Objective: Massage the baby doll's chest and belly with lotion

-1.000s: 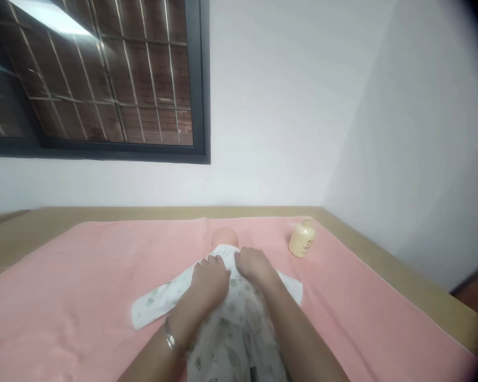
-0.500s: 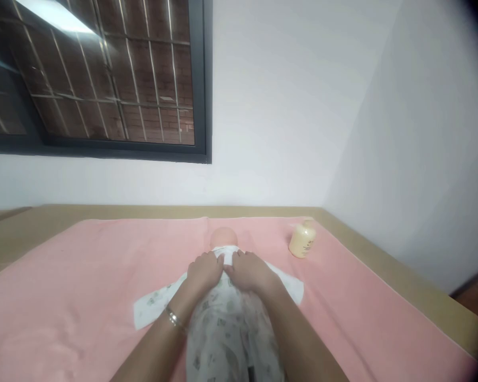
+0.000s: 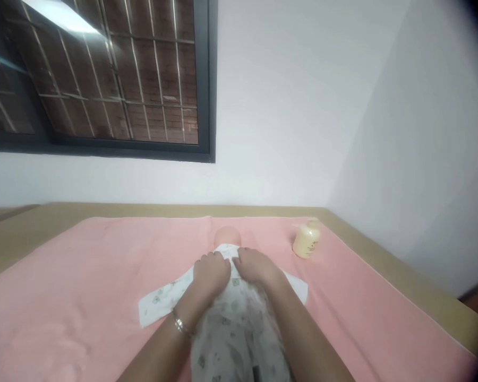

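A baby doll lies on the pink sheet with its smooth bald head [image 3: 228,236] toward the wall. It wears a white gown [image 3: 235,318] with small grey-green prints, its sleeves spread out flat to both sides. At the left shoulder, my left hand [image 3: 212,271] has its fingers curled over the cloth, with a bracelet [image 3: 178,321] on the wrist. My right hand [image 3: 257,265] is curled the same way over the right shoulder, close to the collar. The fingertips of both hands are partly hidden.
A pale yellow pump bottle [image 3: 306,241] stands to the right beyond the doll. The pink sheet [image 3: 83,286] covers a wooden surface [image 3: 8,249] that meets a white wall [image 3: 287,116]. A dark-framed window [image 3: 207,95] with bars is at upper left.
Both thumbs have moved apart from the collar's middle, each hand now more closed on its shoulder. The whole view has shifted slightly; the bottle and doll stay in place.
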Available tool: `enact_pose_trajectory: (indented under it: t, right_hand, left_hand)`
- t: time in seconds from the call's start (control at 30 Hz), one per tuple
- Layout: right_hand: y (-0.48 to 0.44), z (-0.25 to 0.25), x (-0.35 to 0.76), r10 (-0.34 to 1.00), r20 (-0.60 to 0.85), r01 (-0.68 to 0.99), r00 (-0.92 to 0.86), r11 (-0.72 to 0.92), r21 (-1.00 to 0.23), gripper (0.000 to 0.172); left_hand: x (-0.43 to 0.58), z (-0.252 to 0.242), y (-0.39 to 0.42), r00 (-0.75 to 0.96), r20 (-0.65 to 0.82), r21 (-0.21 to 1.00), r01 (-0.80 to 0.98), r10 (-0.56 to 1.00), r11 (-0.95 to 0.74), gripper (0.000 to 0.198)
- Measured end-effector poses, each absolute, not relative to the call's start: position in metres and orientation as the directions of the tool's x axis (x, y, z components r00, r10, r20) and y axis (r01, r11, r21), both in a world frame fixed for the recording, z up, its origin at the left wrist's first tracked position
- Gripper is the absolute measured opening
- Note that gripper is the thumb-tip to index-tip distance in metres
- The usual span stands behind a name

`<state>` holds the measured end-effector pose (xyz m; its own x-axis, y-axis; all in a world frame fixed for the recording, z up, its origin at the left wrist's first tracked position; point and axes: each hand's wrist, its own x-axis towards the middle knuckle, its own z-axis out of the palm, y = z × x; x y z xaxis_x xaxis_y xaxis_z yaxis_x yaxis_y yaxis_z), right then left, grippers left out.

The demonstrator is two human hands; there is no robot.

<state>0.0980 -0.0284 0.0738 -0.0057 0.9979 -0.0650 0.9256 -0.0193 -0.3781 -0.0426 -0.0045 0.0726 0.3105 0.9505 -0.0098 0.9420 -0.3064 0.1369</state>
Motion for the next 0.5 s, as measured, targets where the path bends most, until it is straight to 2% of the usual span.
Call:
enact_pose_trajectory:
  t: [0.13,0.27,0.5]
  right_hand:
    - [-0.047,0.086,0.088,0.991,-0.08,0.964,-0.104,0.08,-0.254,0.04]
    - [-0.044,0.081,0.086,0.998,-0.042,0.985,-0.037,0.029,-0.17,0.046]
    - [-0.017,0.066,0.1,0.995,-0.085,0.943,0.047,-0.072,-0.324,0.06]
  left_hand:
    - [-0.043,0.061,0.006,0.314,0.013,0.19,0.931,0.949,-0.311,0.049]
    - [-0.044,0.06,0.006,0.323,0.015,0.217,0.923,0.946,-0.319,0.05]
    - [-0.043,0.072,-0.014,0.359,0.018,0.035,0.933,0.933,-0.359,0.046]
